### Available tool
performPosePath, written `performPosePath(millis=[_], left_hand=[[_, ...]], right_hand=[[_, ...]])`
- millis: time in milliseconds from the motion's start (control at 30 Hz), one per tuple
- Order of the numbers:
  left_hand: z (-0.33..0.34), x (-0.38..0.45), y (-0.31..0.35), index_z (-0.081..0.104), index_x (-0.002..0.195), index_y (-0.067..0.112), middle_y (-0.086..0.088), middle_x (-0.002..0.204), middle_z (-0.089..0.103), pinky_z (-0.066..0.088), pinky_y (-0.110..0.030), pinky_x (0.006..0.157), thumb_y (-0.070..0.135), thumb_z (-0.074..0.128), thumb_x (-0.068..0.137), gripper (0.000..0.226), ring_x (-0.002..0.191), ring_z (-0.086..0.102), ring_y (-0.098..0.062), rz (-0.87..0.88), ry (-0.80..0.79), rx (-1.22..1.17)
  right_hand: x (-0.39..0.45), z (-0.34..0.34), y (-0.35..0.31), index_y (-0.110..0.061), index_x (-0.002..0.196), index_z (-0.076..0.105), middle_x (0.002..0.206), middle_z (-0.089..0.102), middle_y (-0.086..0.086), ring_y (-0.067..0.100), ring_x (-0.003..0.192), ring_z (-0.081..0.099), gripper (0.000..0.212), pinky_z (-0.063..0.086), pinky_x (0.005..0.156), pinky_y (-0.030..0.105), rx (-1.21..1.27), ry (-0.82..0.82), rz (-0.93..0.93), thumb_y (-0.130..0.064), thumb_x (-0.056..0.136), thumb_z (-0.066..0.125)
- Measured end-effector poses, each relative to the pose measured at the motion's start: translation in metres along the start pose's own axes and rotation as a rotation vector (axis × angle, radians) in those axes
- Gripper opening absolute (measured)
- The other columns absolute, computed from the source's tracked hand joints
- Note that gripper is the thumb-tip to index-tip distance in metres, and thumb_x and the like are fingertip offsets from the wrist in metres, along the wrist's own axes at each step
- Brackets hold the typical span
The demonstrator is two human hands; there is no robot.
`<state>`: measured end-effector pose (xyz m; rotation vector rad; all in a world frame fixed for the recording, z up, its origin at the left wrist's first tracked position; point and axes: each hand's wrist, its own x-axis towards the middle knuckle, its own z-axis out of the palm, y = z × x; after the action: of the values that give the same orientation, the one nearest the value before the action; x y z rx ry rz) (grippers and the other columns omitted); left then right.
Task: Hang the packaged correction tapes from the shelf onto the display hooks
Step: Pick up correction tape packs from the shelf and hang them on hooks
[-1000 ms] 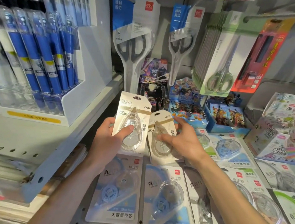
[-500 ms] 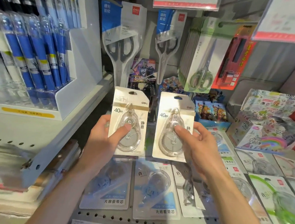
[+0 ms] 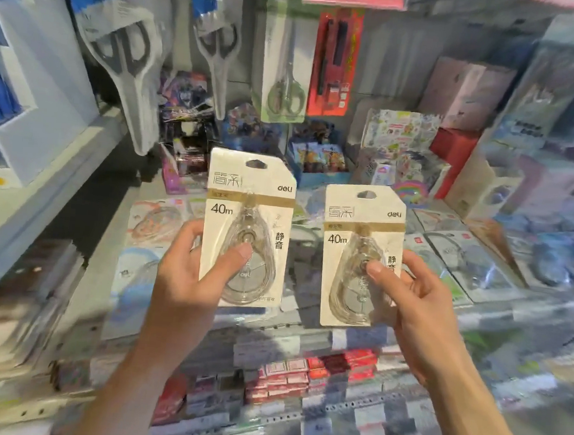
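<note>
I hold two packaged correction tapes upright in front of the shelf. Each is a cream card with a clear teardrop blister and a hang hole at the top. My left hand [image 3: 189, 264] pinches the left pack [image 3: 251, 194], thumb on the blister. My right hand [image 3: 410, 295] pinches the right pack [image 3: 364, 216] the same way, slightly lower. More packaged correction tapes [image 3: 461, 258] lie flat on the shelf [image 3: 291, 324] behind and below the packs. No empty display hook shows plainly; hanging goods fill the back wall.
Packaged scissors [image 3: 123, 50] and more scissors [image 3: 285, 90] hang at the back, beside a red pack [image 3: 335, 60]. Card boxes [image 3: 321, 158] and sticker packs [image 3: 398, 133] stand behind. A white pen rack [image 3: 40, 102] juts out on the left. Small red boxes [image 3: 301, 373] fill the shelf below.
My right hand lifted its pack off the shelf and turned it upright. Both packs now stand side by side, farther above the shelf, and my view has shifted so a lower shelf shows.
</note>
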<state>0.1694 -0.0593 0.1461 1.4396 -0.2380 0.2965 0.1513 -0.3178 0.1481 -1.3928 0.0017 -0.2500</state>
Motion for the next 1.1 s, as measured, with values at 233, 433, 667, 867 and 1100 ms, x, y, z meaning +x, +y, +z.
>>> performPosePath(millis=[233,433,667,867,1100], left_hand=[[0.092,-0.016,0.018,0.062,0.118,0.022,0.002,0.107,0.08,0.058,-0.017,0.075,0.017,0.074,0.09,0.03,0.097,0.077,-0.012,0.019,-0.041,-0.067],[0.211,-0.028,0.021,0.064,0.105,0.03,0.007,0.087,0.081,0.056,-0.018,0.057,0.033,0.078,0.078,0.031,0.071,0.075,-0.006,0.102,0.061,0.043],[0.34,-0.029,0.027,0.066,0.101,0.04,0.01,0.091,0.08,0.057,-0.02,0.057,0.04,0.085,0.079,0.029,0.074,0.075,-0.004,0.159,0.092,0.101],[0.394,0.003,0.035,0.067,0.1,0.044,0.014,0.094,0.078,0.059,-0.023,0.057,0.039,0.078,0.079,0.024,0.079,0.075,-0.004,0.184,0.072,0.169],[0.423,0.071,0.03,0.065,0.107,0.027,0.005,0.096,0.077,0.056,-0.021,0.063,0.029,0.078,0.086,0.025,0.08,0.073,-0.007,0.228,0.078,0.192]], right_hand=[[-0.003,-0.086,-0.023,-0.021,0.112,0.073,0.094,0.082,0.003,0.01,0.076,0.076,0.049,0.058,0.058,0.022,0.001,0.058,-0.037,-0.034,0.069,0.091],[0.015,-0.2,-0.045,-0.02,0.112,0.07,0.089,0.082,-0.001,0.006,0.071,0.075,0.046,0.056,0.055,0.019,-0.001,0.002,-0.067,-0.029,0.072,0.091],[0.043,-0.328,-0.087,-0.026,0.109,0.073,0.102,0.082,0.004,0.022,0.091,0.079,0.034,0.062,0.07,0.027,-0.047,-0.082,-0.128,-0.035,0.079,0.086],[0.089,-0.372,-0.105,-0.043,0.101,0.073,0.105,0.082,0.001,0.019,0.092,0.079,0.023,0.06,0.069,0.023,-0.061,-0.163,-0.171,-0.04,0.08,0.081],[0.151,-0.382,-0.117,-0.039,0.106,0.07,0.109,0.081,0.0,0.021,0.099,0.078,0.038,0.063,0.085,0.048,-0.124,-0.192,-0.22,-0.053,0.073,0.081]])
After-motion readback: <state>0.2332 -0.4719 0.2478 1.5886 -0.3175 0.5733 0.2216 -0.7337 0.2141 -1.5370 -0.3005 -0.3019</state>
